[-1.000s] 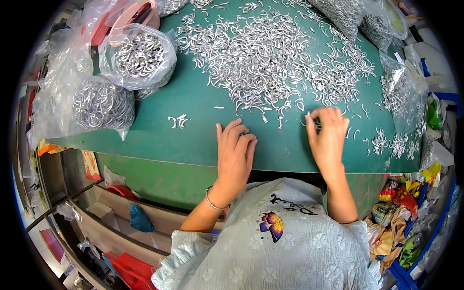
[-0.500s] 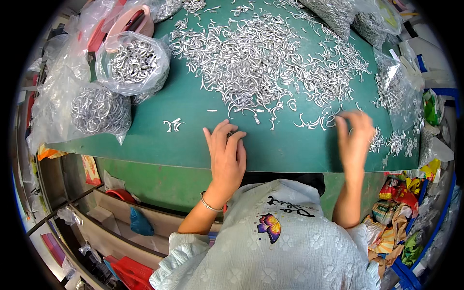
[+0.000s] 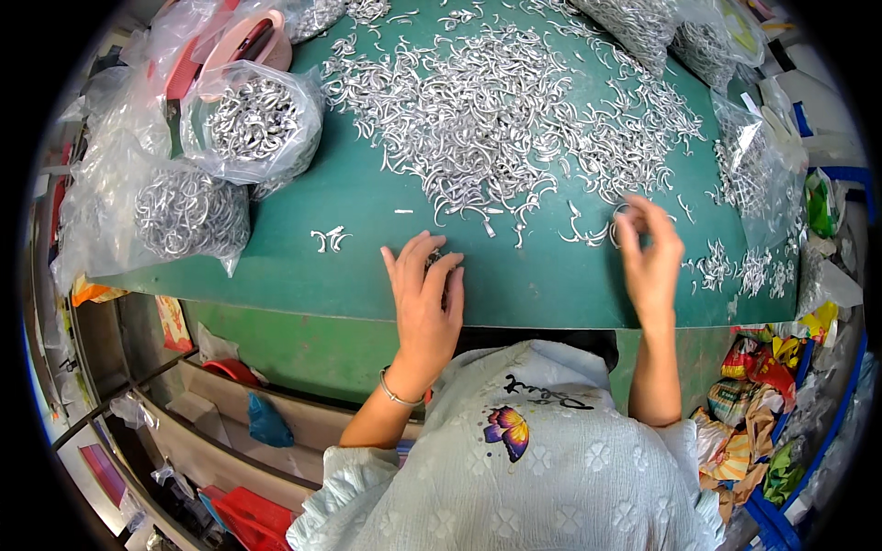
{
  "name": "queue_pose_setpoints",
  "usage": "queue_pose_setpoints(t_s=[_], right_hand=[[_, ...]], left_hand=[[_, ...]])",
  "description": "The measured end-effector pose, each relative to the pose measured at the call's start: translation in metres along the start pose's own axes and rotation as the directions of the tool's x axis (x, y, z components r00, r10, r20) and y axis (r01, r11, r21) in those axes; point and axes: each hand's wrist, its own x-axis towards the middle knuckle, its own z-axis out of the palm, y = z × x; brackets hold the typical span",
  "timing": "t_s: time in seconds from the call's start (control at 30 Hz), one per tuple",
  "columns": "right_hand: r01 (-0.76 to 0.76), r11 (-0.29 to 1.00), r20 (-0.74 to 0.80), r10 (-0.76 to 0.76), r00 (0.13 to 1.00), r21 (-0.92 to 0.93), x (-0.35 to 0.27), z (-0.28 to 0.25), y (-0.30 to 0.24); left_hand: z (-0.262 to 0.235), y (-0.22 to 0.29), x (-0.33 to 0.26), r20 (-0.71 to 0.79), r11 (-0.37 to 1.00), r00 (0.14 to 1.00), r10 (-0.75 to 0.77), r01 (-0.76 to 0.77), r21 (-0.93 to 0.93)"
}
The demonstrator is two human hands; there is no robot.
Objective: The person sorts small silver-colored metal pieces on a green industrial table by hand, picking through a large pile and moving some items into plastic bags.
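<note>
A broad heap of small curved silver metal pieces (image 3: 496,110) covers the middle and far part of the green tabletop (image 3: 358,294). My left hand (image 3: 425,294) rests near the table's front edge, fingers curled over small metal pieces partly visible between them. To the right, my right hand (image 3: 652,257) is at the heap's near edge, thumb and forefinger brought together around a curved metal piece (image 3: 619,213). Left of my left hand lie several loose curved pieces (image 3: 331,240). Small piles of pieces (image 3: 715,264) are to the right of my right hand.
Clear plastic bags of metal pieces, one open (image 3: 255,124) and one bulging (image 3: 188,211), stand at the left. A pink basket (image 3: 276,50) is behind them. Another filled bag (image 3: 758,170) lies at the right edge. Colourful packets (image 3: 753,367) are below the table's right side.
My right hand has moved left, from beside the small piles to the curved pieces at the heap's near edge. My left hand has barely shifted.
</note>
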Motion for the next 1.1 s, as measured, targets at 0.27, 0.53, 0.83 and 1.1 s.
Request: queue_pose_setpoints(t_s=[0.27, 0.53, 0.83, 1.1], right_hand=[[-0.119, 0.68, -0.052, 0.118, 0.992, -0.723, -0.001, -0.047, 0.02], [0.246, 0.87, 0.049, -0.249, 0.967, -0.427, 0.006, -0.003, -0.001], [0.119, 0.988, 0.121, -0.107, 0.987, -0.1, 0.01, 0.016, -0.011], [0.39, 0.915, 0.205, -0.363, 0.909, -0.107, 0.018, 0.055, -0.031]], left_hand=[[-0.001, 0.008, 0.006, -0.004, 1.0, 1.0, 0.012, -0.012, 0.008], [0.008, 0.02, 0.02, 0.049, 0.992, 0.997, 0.064, -0.069, 0.104], [0.028, 0.016, 0.032, 0.047, 0.981, 0.996, 0.069, -0.077, 0.179], [0.019, 0.018, 0.033, 0.005, 0.993, 0.996, 0.084, -0.084, 0.085]])
